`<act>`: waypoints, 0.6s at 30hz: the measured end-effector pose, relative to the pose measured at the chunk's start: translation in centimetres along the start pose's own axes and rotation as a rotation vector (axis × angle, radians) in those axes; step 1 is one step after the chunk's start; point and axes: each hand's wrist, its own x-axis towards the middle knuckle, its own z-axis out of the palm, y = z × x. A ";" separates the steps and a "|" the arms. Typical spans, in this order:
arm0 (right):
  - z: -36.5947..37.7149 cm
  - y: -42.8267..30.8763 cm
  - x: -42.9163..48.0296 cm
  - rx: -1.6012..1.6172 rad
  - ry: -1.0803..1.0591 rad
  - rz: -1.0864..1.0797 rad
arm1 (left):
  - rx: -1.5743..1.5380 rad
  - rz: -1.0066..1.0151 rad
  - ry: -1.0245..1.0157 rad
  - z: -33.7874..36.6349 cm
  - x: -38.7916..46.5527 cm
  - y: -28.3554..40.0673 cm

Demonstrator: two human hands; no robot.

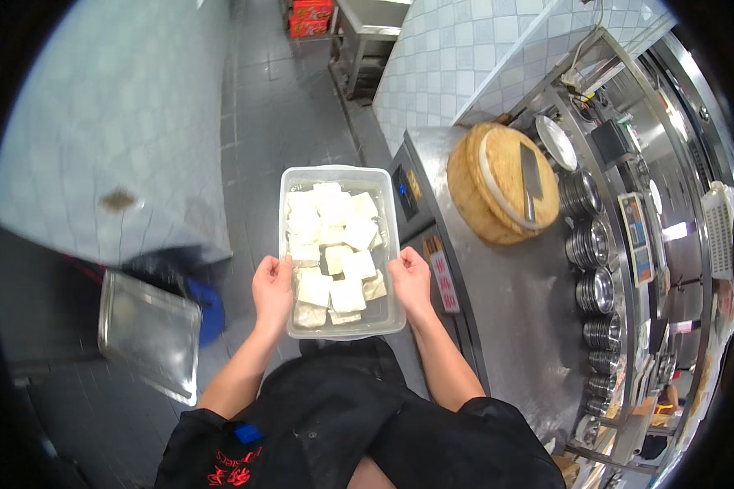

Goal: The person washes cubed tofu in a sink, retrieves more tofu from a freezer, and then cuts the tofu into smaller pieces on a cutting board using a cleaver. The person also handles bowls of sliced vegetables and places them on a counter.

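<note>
A clear plastic container [342, 334] is held in front of my body, over the dark tiled floor. Pale square blocks that look like tofu [348, 296] lie in it, in what appears to be liquid. My left hand [273, 286] grips the container's left rim, thumb on top. On the opposite rim, my right hand [411, 278] is closed in the same way. The fingers beneath the rim are mostly hidden on both sides.
To the right runs a steel counter [507, 305] with a round wooden chopping block [465, 183], a cleaver [530, 174] on it, and several stacks of metal bowls [587, 243]. A metal tray [150, 333] stands at lower left, near a tiled wall [116, 122]. Red boxes [310, 18] are far ahead.
</note>
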 end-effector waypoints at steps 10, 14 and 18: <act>12.4 -5.6 34.1 0.088 -0.011 0.023 | -0.020 -0.040 -0.027 9.0 35.2 5.5; 17.3 -9.2 46.7 -0.037 0.015 0.049 | 0.039 -0.058 -0.015 11.6 48.3 10.2; 21.5 -10.9 58.7 0.013 0.045 0.128 | 0.026 -0.051 -0.066 15.0 61.7 12.7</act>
